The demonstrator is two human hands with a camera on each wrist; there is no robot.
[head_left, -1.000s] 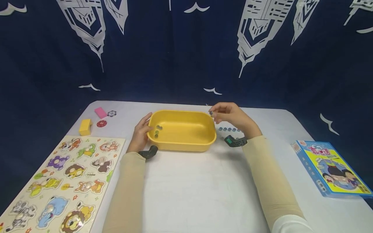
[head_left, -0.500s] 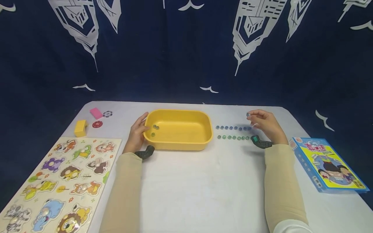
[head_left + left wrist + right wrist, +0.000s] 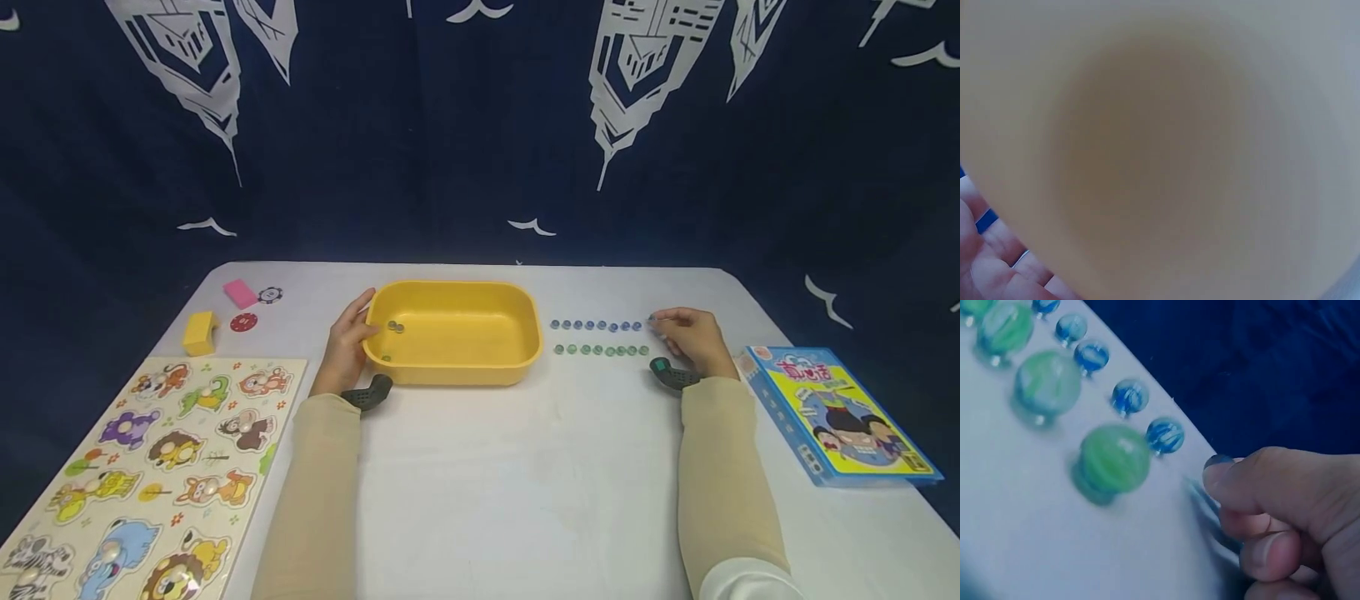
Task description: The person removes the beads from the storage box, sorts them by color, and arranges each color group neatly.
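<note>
My left hand (image 3: 345, 348) grips the left end of a yellow plastic basin (image 3: 453, 374), thumb over the rim. A few marbles (image 3: 396, 327) lie at that end of the basin, near the thumb. My right hand (image 3: 692, 337) pinches a blue marble (image 3: 1217, 460), mostly hidden by the thumb, at the right end of a row of blue marbles (image 3: 602, 326). In front of that row runs a row of green marbles (image 3: 597, 350). The left wrist view is filled by the blurred basin wall (image 3: 1166, 156), with fingers (image 3: 997, 262) at its lower left edge.
An animal knob puzzle board (image 3: 165, 467) lies at the left. Behind it are a yellow block (image 3: 199, 333), a pink block (image 3: 240, 293), a red chip (image 3: 243, 322) and a black-and-white chip (image 3: 270, 295). A boxed game (image 3: 847, 417) lies at the right.
My right hand has carried the marble from the basin's right rim rightward, then down to the end of the blue row. The left hand stays on the basin. The view has shifted slightly.
</note>
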